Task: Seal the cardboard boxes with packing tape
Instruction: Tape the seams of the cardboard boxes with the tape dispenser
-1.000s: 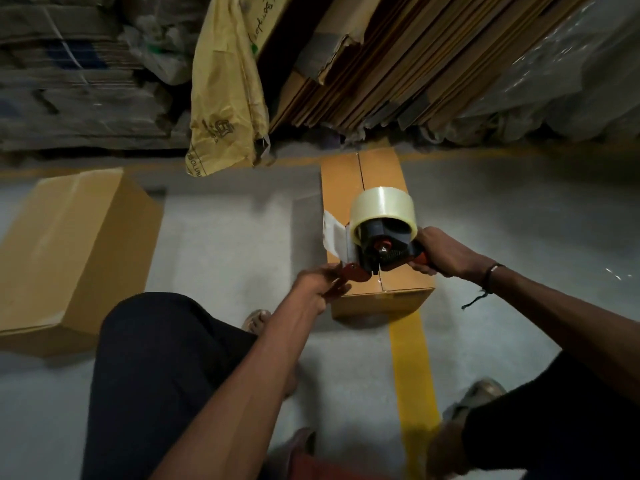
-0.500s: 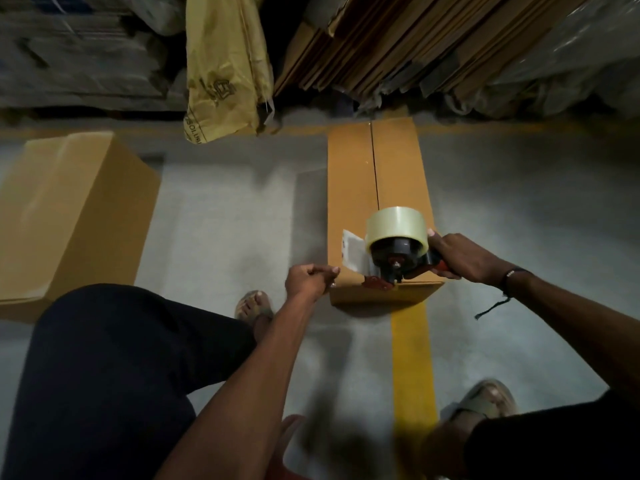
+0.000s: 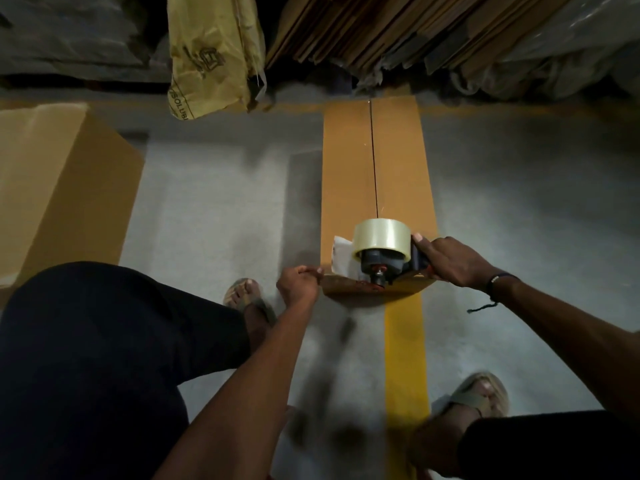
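While the right hand (image 3: 450,259) gripped the handle of the tape dispenser (image 3: 382,261), fingers curled round it and the thumb stretched toward the roll, the tool sat on the near end of the long cardboard box (image 3: 349,174). The roll of clear tape (image 3: 381,237) stood on edge above the dark hub, right over the middle seam (image 3: 373,161), which ran bare and dark away from the roll to the far end of the box. A short flap of tape stuck out from the left side of the dispenser.

The left hand (image 3: 298,284) was just beside the near left corner of the box, its fingers curled in and pinched together at the box edge; whether they held a tape end could not be told. The box lay lengthwise on the grey floor (image 3: 214,220), its near end over a yellow floor stripe (image 3: 405,351).

A second, larger cardboard box (image 3: 52,188) stood well apart to the left. Flat cardboard sheets (image 3: 374,26) leaned at the far side, with a crumpled yellow bag (image 3: 214,53) hanging beside them. The person's dark-clad knee (image 3: 97,358) filled the lower left, and sandalled feet showed on the floor, one near the left hand (image 3: 247,296) and one at lower right (image 3: 481,393).
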`<move>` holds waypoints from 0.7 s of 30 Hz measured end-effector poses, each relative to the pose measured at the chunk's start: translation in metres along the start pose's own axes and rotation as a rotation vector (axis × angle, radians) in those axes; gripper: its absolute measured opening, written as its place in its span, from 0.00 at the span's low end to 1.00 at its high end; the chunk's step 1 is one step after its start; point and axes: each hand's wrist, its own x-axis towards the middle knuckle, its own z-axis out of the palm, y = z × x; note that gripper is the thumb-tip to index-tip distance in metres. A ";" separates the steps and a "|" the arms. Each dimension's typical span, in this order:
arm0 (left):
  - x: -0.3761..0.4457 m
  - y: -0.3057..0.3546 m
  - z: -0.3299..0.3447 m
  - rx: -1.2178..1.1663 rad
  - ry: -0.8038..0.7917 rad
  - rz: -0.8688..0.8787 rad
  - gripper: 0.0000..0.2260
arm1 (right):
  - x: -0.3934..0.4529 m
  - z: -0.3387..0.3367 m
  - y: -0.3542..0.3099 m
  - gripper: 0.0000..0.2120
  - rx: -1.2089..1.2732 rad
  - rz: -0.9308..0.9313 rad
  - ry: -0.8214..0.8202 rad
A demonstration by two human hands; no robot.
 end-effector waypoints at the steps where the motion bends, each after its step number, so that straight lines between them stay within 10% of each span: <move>1: 0.002 -0.001 0.001 0.008 0.007 0.003 0.04 | 0.003 0.001 -0.002 0.37 -0.001 0.005 0.001; 21: 0.033 -0.016 0.005 0.066 -0.071 -0.024 0.04 | 0.013 0.019 -0.010 0.38 0.008 0.066 -0.031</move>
